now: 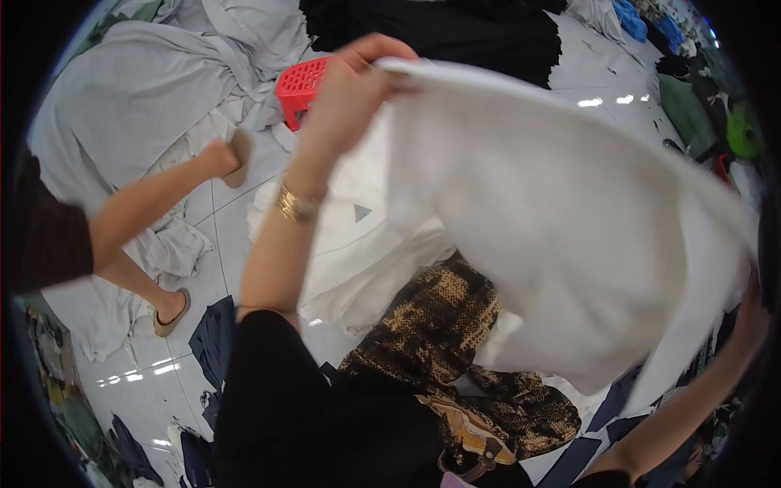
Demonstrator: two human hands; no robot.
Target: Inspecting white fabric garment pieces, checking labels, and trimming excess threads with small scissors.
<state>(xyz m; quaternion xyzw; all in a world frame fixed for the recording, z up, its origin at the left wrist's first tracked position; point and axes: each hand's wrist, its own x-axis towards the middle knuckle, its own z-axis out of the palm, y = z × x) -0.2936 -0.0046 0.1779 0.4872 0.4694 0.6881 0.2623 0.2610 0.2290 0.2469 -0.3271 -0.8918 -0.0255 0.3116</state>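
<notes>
A white piece of cloth [553,195] is stretched out in the air in front of me, blurred by motion. My left hand [351,93] is closed on its upper left corner, a gold bracelet [294,203] on the wrist. Off at the right rim, my right hand [753,313] is at the other end of the cloth's taut upper edge; its fingers are dim and smeared, but the edge runs into it. Beneath the cloth lies a pile of white fabric [366,244], with a small grey-green triangular piece [362,213] on top.
Another person's bare legs [150,207] in tan slippers stand at the left beside heaped light grey fabric [130,106]. A red plastic stool [303,83] stands beyond my left hand. Black fabric [431,28] lies at the back. Navy pieces [213,342] lie on the tiled floor [213,272].
</notes>
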